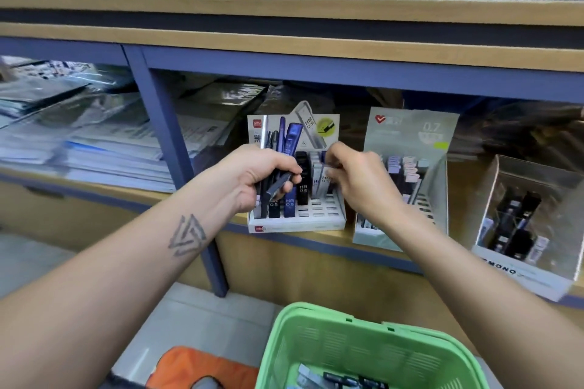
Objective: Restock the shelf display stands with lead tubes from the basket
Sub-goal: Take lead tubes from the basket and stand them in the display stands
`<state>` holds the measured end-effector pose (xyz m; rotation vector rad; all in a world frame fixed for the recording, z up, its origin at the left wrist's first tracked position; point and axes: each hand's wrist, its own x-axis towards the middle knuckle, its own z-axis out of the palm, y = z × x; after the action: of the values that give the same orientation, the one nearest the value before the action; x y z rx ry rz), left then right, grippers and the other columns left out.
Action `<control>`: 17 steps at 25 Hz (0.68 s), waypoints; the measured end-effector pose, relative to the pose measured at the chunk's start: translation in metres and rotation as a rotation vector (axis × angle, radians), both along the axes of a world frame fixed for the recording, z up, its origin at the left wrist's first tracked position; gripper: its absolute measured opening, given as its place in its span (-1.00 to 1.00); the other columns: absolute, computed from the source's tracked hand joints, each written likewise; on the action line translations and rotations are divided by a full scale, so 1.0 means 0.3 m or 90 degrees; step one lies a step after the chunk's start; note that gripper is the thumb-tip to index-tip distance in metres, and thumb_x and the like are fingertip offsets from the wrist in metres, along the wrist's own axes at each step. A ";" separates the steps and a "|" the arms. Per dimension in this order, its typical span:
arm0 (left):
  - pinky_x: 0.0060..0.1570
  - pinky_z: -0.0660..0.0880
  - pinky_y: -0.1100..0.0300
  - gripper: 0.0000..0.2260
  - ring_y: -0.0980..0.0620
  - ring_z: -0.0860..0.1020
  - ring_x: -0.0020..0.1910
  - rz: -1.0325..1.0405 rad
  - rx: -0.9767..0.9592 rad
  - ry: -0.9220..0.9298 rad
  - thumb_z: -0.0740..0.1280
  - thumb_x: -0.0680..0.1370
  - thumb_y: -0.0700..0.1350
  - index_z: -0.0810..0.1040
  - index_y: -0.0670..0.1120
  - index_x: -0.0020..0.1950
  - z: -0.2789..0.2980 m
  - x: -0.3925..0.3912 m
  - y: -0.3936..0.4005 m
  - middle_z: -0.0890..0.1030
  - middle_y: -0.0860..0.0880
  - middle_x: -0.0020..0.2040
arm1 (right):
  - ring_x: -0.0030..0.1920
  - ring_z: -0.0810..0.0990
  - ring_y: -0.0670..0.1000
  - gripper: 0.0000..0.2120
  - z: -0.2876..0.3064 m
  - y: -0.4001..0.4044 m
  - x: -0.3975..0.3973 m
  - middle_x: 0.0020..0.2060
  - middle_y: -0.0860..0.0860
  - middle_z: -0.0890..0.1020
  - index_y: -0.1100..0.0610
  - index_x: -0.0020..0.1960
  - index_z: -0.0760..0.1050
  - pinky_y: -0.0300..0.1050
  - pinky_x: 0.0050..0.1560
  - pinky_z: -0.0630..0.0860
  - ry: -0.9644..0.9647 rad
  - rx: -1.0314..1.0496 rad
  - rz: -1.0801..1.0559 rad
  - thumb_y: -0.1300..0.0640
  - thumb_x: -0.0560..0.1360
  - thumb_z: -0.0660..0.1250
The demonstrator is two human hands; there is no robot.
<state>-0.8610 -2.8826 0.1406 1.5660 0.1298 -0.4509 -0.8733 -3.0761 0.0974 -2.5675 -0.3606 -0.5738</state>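
Observation:
A white display stand (295, 226) with slots sits on the shelf edge, holding black, blue and clear lead tubes (302, 185) marked HB 0.5. My left hand (252, 178) grips a bunch of dark lead tubes (278, 188) in front of the stand's left side. My right hand (360, 181) pinches a clear tube (325, 167) at the stand's right rows. A green basket (316, 344) below holds several more tubes (341, 380).
A second stand (407, 136) marked 0.7 stands right of the first, and a MONO stand (524, 259) is further right. Stacked plastic-wrapped paper (94, 148) fills the left compartment. A blue shelf post (177, 167) divides the compartments. An orange item (202, 366) lies by the basket.

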 end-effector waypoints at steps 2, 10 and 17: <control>-0.58 0.40 0.29 -0.92 0.03 0.48 -0.57 0.005 -0.003 0.010 0.39 0.49 -0.35 0.55 -0.23 -0.18 -0.006 0.001 0.002 0.61 -0.18 -0.33 | -0.19 0.58 0.06 -0.92 -0.021 0.011 0.014 -0.21 0.05 0.60 0.09 0.02 0.43 0.02 -0.20 0.57 0.010 0.012 0.001 0.23 0.62 0.31; -0.54 0.42 0.28 -0.95 0.03 0.49 -0.54 0.028 -0.002 0.014 0.40 0.48 -0.35 0.57 -0.25 -0.15 -0.011 0.008 0.011 0.62 -0.19 -0.30 | -0.14 0.62 0.17 -0.68 -0.054 0.031 0.053 -0.23 0.06 0.59 0.01 -0.14 0.38 0.14 -0.21 0.60 0.058 0.040 0.023 0.45 0.50 0.25; -0.55 0.43 0.27 -0.90 -0.01 0.51 -0.52 0.082 -0.035 -0.019 0.42 0.46 -0.37 0.60 -0.29 -0.05 -0.013 -0.004 -0.004 0.60 -0.21 -0.31 | -0.10 0.59 0.20 -0.80 -0.031 0.069 0.041 0.08 0.09 0.50 0.18 0.12 0.62 -0.02 -0.22 0.48 -0.030 -0.185 -0.043 0.29 0.52 0.33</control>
<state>-0.8621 -2.8836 0.1368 1.5004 0.1934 -0.3267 -0.8608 -3.0553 0.0882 -2.8572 -0.3989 -0.6485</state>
